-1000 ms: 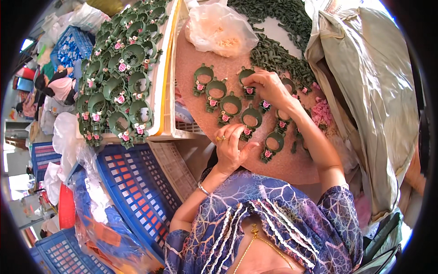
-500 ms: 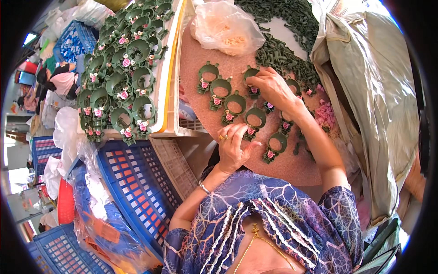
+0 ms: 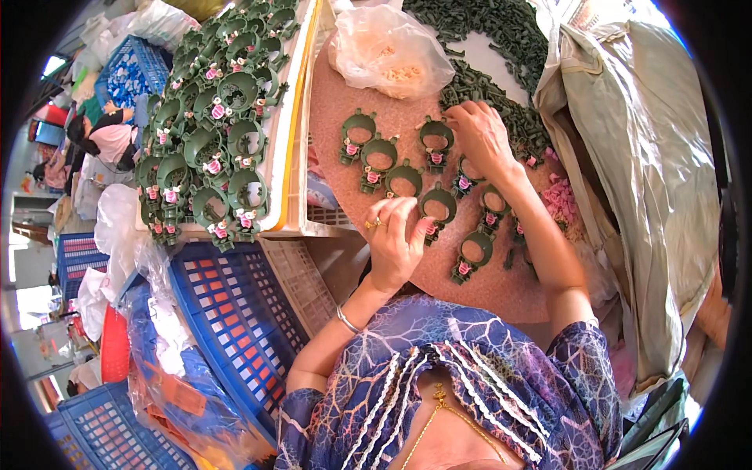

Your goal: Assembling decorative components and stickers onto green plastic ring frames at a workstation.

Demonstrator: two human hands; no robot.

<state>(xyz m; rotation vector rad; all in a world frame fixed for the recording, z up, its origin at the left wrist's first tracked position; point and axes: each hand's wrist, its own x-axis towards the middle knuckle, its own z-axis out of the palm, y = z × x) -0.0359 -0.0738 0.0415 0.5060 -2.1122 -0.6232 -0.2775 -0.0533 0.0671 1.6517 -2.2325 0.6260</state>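
- Upper green ring [image 3: 435, 129]: on pink mat [image 3: 501, 299], long axis running near to far, pink figure [image 3: 436, 159] nearest.
- Right hand [image 3: 481, 139]: fingertips narrowly bunched by its far-right edge; grip unclear.
- Left hand [image 3: 394, 244]: curled narrow beside lower green ring [image 3: 439, 193]; cannot tell if holding.
- Bare mat reaches the curved near edge.

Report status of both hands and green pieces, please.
Right hand beside a green ring piece, left hand by nearer pieces; contact unclear. Pieces lie on pink tabletop. Left hand partly hides one.
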